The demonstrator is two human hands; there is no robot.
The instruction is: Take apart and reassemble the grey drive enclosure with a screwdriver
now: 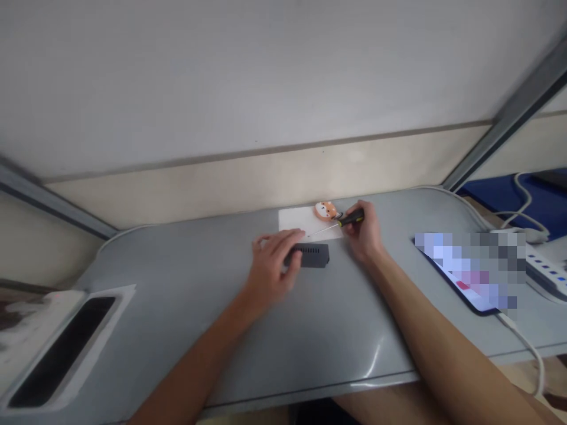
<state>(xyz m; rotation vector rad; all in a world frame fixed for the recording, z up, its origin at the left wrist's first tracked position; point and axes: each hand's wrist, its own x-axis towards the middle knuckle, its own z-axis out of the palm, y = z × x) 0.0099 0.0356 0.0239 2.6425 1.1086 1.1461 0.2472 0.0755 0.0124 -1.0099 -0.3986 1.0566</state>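
A small dark grey box (313, 255) with a row of slots lies on the grey table. My left hand (275, 260) grips its left end, thumb along the near side and fingers reaching over the far side. In my right hand (364, 233) is a screwdriver (351, 218) with a black and yellow handle. Its thin shaft points left, and the tip is close to my left fingertips, just beyond the box. A tiny dark speck shows at the tip, too small to name. Under the shaft lies a white sheet of paper (292, 219), bearing an orange-and-white animal-face trinket (326, 211).
To the right, a lit tablet or phone (460, 277), partly pixelated, lies with a white cable (527, 342) attached. Behind it stands a white power strip (547, 268). A dark-screened phone (64, 348) lies at far left. A pale wall panel (248, 177) borders the table's back edge.
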